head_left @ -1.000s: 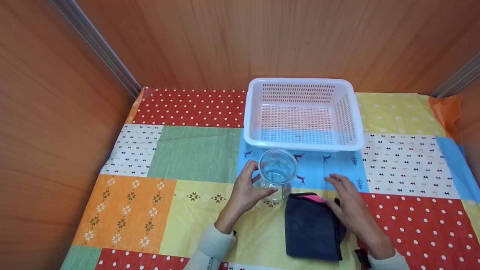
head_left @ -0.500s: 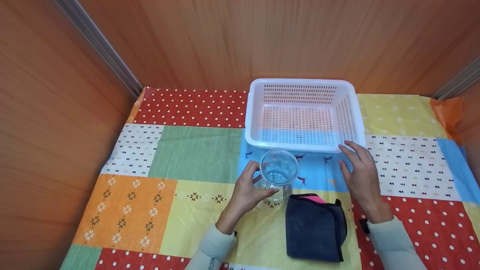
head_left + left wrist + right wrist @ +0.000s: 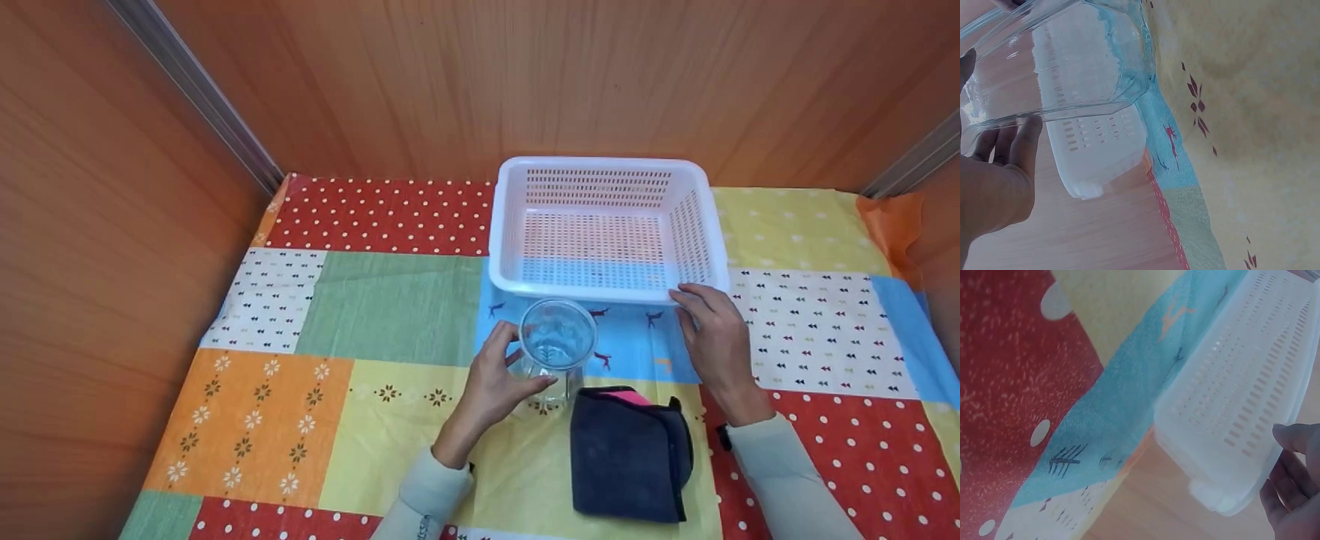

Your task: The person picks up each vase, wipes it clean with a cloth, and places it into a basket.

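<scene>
In the head view my left hand (image 3: pixel 491 382) grips a clear glass cup (image 3: pixel 559 337), thumb on the near side and fingers round the left side. The cup stands upright on the patterned cloth, just in front of the white plastic basket (image 3: pixel 600 292). The left wrist view shows my fingers (image 3: pixel 1026 140) against the clear wall of the glass. My right hand (image 3: pixel 716 337) pinches the basket's rim at its front right corner; in the right wrist view the thumb (image 3: pixel 1292 437) lies on the near side of that rim, the other fingers past it.
A dark folded fabric piece (image 3: pixel 626 457) with a pink inside lies between my forearms, near the glass. Patchwork cloth (image 3: pixel 397 300) covers the table. Wood-look panels (image 3: pixel 420 82) rise behind and at both sides. The slotted basket stands against the back panel.
My right hand has left the dark fabric piece, moved forward and come down on the basket's front right rim. The left hand and the glass have stayed in place.
</scene>
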Tool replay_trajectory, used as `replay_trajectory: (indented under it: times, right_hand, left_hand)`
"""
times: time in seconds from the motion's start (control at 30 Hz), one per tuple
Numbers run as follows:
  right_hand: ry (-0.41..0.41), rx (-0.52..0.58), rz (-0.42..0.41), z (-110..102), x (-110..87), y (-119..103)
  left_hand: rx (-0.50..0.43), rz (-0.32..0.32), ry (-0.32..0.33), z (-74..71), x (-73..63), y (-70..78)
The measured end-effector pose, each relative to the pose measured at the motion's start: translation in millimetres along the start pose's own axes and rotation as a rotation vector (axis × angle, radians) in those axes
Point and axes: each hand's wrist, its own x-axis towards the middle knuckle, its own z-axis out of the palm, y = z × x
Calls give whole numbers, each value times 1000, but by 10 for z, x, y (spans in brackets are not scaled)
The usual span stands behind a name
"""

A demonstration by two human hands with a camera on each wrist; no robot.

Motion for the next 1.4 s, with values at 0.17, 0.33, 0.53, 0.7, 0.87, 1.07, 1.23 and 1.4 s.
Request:
replay_trajectory:
  times: [0.17,0.33,0.53,0.7,0.87,1.07,1.23,1.4]
  right_hand:
    - [40,-5,-16,47,30,33]
    - [71,-24,-24,95,36,50]
    - [84,-58,-41,133,29,39]
    - [123,-56,-66,160,19,21]
    - [168,-52,-94,195,10,36]
    - [176,-69,-114,216,0,52]
    - [177,-61,-96,212,2,39]
    - [149,-76,-93,195,-6,45]
  left_hand:
    - [22,-11,5,16,-11,0]
    - [42,-2,22,31,-29,7]
    - [91,34,36,30,-46,16]
    - [144,62,43,35,-52,14]
    - [167,95,49,68,-44,7]
    - [190,107,79,99,-17,22]
    - [153,88,79,101,-3,20]
    - [130,51,64,101,2,13]
